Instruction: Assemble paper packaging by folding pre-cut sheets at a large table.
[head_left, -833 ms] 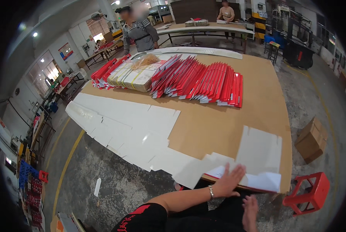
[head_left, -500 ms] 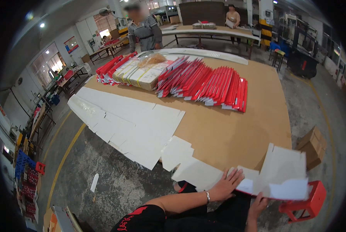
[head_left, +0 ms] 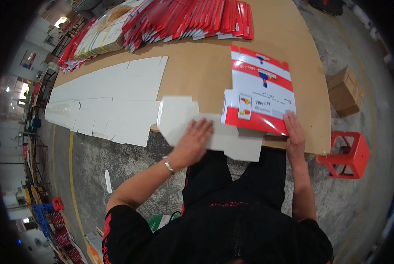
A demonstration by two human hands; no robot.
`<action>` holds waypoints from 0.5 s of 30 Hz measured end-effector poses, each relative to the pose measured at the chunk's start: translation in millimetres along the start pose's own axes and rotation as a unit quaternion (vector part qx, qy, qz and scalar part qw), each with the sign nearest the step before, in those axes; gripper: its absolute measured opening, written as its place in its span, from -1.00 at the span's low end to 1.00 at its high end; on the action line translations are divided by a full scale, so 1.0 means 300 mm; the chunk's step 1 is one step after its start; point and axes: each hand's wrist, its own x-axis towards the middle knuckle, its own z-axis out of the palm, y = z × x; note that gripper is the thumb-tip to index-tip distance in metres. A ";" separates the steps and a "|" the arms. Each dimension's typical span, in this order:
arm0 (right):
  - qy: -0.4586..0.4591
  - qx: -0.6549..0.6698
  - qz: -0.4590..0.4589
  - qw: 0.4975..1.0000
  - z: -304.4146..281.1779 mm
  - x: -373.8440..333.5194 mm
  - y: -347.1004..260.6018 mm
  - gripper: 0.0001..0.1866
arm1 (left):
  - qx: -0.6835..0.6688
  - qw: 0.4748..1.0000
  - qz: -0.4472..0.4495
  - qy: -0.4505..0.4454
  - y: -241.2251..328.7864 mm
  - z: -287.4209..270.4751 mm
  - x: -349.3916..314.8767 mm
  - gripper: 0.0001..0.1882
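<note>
A flat carton blank lies at the near edge of the table, its white inner face (head_left: 230, 138) up on the left. On the right, a red and white printed panel (head_left: 264, 94) lies over it, printed face up. My left hand (head_left: 196, 138) rests on the white face with its fingers stretched out, slightly blurred. At the panel's near right corner, my right hand (head_left: 294, 132) grips the edge, fingers on top and thumb hidden.
White cardboard sheets (head_left: 113, 101) overlap at the table's left. Red folded cartons (head_left: 192, 20) lie in a fanned row at the back, beside a strapped bundle (head_left: 102, 37). A red stool (head_left: 349, 154) and a brown box (head_left: 346, 92) stand on the floor right.
The blank's right part, white side up before, now shows a printed panel lying over it. My right hand has moved to its near corner. The view has tilted down.
</note>
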 end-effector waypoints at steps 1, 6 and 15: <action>-0.006 0.019 0.002 1.000 -0.004 -0.004 0.009 -0.32 | -0.037 0.999 0.010 0.030 -0.032 -0.028 -0.016 -0.26; -0.002 0.028 0.020 0.999 -0.014 -0.005 0.043 -0.25 | -0.154 0.984 0.021 0.090 -0.138 -0.051 0.010 -0.50; 0.077 0.152 0.077 0.982 -0.024 -0.026 0.048 -0.24 | -0.084 0.958 -0.186 0.200 -0.071 0.037 0.206 -0.70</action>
